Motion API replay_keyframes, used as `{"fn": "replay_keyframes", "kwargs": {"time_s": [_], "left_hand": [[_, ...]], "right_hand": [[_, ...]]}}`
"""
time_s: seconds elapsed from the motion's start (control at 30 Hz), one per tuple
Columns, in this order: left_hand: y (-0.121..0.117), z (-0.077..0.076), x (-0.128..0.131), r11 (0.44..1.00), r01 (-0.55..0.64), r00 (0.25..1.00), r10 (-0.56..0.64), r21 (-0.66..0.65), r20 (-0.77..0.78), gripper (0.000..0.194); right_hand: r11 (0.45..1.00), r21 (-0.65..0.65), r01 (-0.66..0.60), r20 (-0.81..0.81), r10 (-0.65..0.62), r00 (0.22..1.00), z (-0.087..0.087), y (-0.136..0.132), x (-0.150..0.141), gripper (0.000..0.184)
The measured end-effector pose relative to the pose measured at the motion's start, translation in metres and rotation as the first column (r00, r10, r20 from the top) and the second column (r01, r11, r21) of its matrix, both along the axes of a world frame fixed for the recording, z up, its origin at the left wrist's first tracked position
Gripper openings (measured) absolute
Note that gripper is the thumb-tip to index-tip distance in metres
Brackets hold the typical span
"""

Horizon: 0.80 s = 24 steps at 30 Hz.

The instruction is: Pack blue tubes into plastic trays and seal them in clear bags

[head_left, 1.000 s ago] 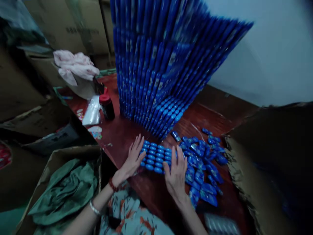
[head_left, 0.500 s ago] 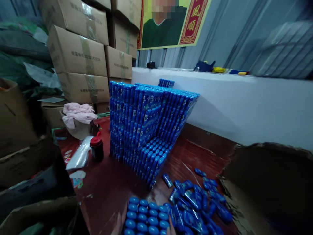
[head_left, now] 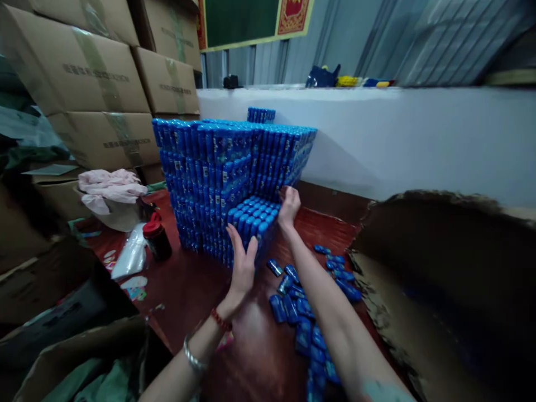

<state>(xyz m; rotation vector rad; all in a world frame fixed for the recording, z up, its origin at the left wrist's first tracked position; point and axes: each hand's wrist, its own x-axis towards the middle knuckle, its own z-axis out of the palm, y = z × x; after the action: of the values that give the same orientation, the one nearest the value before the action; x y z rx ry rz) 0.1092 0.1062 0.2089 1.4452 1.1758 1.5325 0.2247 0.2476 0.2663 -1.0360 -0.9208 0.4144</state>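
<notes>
A block of small blue packs [head_left: 254, 214] with rounded tops sits in the stepped corner of a tall stack of the same packs [head_left: 201, 178]. My left hand [head_left: 243, 265] presses its near left side, thumb apart from the fingers. At the block's far right side is my right hand [head_left: 290, 206], its fingers curled in against the edge. Both hands grip the block between them. The right fingertips are partly hidden. Loose blue packs [head_left: 304, 307] lie scattered on the dark red tabletop [head_left: 251, 352], below my right forearm.
Left of the stack stand a dark jar with a red lid [head_left: 157, 237], a clear plastic bag [head_left: 130, 254] and a bucket [head_left: 115, 215] topped with pink cloth. Cardboard boxes [head_left: 96, 84] rise behind. An open carton [head_left: 439, 290] borders the right; a white wall [head_left: 397, 145] stands behind.
Both hands have moved forward and up from the bottom edge with the block of packs, to the stack's stepped corner. The view has shifted, and the stack appears farther left and higher.
</notes>
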Motion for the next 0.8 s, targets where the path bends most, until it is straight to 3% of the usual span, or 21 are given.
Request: {"fn": "replay_keyframes", "kwargs": {"time_s": [0.13, 0.2, 0.27, 0.37, 0.43, 0.5, 0.57, 0.63, 0.67, 0.7, 0.77, 0.8], "left_hand": [[0.016, -0.017, 0.008, 0.995, -0.049, 0.930, 0.077, 0.087, -0.359, 0.070], [0.014, -0.024, 0.003, 0.989, -0.012, 0.900, 0.077, 0.151, -0.429, 0.068], [0.004, -0.030, -0.008, 0.971, 0.028, 0.898, 0.081, 0.238, -0.432, 0.070], [-0.026, -0.051, -0.033, 0.947, 0.072, 0.899, 0.075, 0.315, -0.431, 0.067], [-0.054, -0.075, -0.051, 0.969, 0.130, 0.894, -0.024, 0.208, -0.447, 0.057], [-0.084, -0.101, -0.066, 0.974, 0.225, 0.878, -0.188, 0.034, -0.439, 0.045], [-0.109, -0.119, -0.072, 0.930, 0.358, 0.832, -0.356, -0.080, -0.425, 0.036], [-0.126, -0.124, -0.067, 0.809, 0.573, 0.699, -0.565, -0.129, -0.439, 0.031], [-0.132, -0.122, -0.060, 0.705, 0.693, 0.586, -0.674, -0.154, -0.450, 0.031], [-0.135, -0.118, -0.050, 0.575, 0.797, 0.449, -0.769, -0.185, -0.454, 0.031], [-0.140, -0.111, -0.027, 0.321, 0.915, 0.181, -0.868, -0.243, -0.463, 0.033], [-0.141, -0.109, -0.015, 0.231, 0.935, 0.076, -0.872, -0.270, -0.484, 0.034]], "right_hand": [[0.982, 0.030, 0.188, 0.005, -0.189, 0.982, -0.028, 0.005, -0.019, 0.035], [0.975, 0.031, 0.221, 0.011, -0.222, 0.975, -0.043, -0.011, -0.015, 0.035], [0.986, 0.023, 0.165, 0.075, -0.166, 0.983, -0.054, -0.038, 0.005, 0.034], [0.993, -0.104, -0.053, 0.285, 0.081, 0.955, -0.058, -0.107, 0.065, 0.029], [0.942, -0.320, -0.105, 0.398, 0.234, 0.887, -0.056, -0.173, 0.110, 0.029], [0.851, -0.524, 0.020, 0.471, 0.270, 0.840, -0.055, -0.245, 0.147, 0.031], [0.658, -0.741, 0.134, 0.491, 0.395, 0.776, -0.062, -0.314, 0.168, 0.034], [0.380, -0.914, 0.141, 0.354, 0.579, 0.734, -0.078, -0.370, 0.169, 0.039], [0.259, -0.948, 0.186, 0.312, 0.632, 0.709, -0.090, -0.391, 0.163, 0.040], [0.199, -0.940, 0.276, 0.337, 0.656, 0.675, -0.102, -0.408, 0.153, 0.039], [0.140, -0.877, 0.460, 0.423, 0.680, 0.599, -0.126, -0.427, 0.128, 0.037], [0.125, -0.836, 0.534, 0.460, 0.692, 0.557, -0.136, -0.431, 0.115, 0.035]]}}
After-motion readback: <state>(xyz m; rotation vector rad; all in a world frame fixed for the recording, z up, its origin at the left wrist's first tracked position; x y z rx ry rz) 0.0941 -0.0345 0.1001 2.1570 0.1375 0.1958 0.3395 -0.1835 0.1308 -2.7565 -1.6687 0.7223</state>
